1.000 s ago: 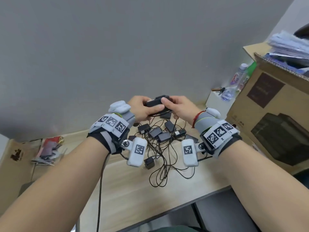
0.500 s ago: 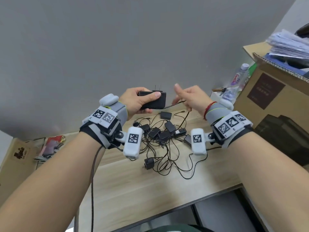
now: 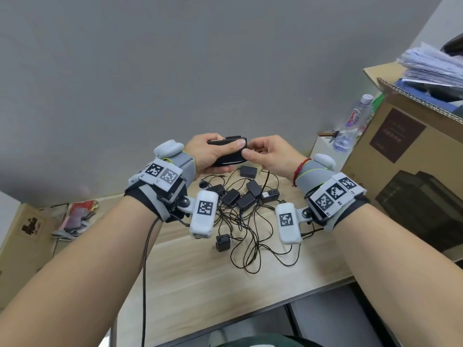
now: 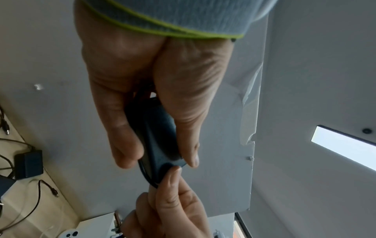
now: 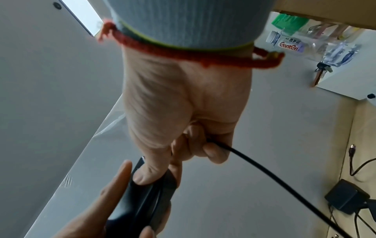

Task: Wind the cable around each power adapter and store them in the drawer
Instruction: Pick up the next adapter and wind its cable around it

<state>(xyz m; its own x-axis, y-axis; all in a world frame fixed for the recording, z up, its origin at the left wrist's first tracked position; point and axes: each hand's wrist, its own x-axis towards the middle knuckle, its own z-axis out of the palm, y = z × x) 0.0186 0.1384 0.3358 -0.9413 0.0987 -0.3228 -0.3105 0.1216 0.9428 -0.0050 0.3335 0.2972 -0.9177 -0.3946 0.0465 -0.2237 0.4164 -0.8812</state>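
Note:
A black power adapter (image 3: 226, 152) is held up above the desk, between both hands. My left hand (image 3: 211, 152) grips it with thumb on top and fingers underneath (image 4: 160, 140). My right hand (image 3: 265, 154) pinches its right end (image 5: 142, 191), and the adapter's black cable (image 5: 270, 175) runs through the curled fingers and down toward the desk. Several more black adapters (image 3: 241, 194) lie below on the wooden desk (image 3: 200, 284) in a tangle of thin black cables (image 3: 250, 236). No drawer shows in any view.
A large cardboard box (image 3: 411, 176) with papers on top stands at the right. A water bottle (image 3: 353, 121) and keys (image 3: 329, 135) sit on a white box behind it. Magazines (image 3: 75, 216) lie at the left. A grey wall is close behind the desk.
My right hand, which was drawn away to the right with the cable, has come back to the adapter's end. The left hand has turned the adapter flat, prongs out of sight.

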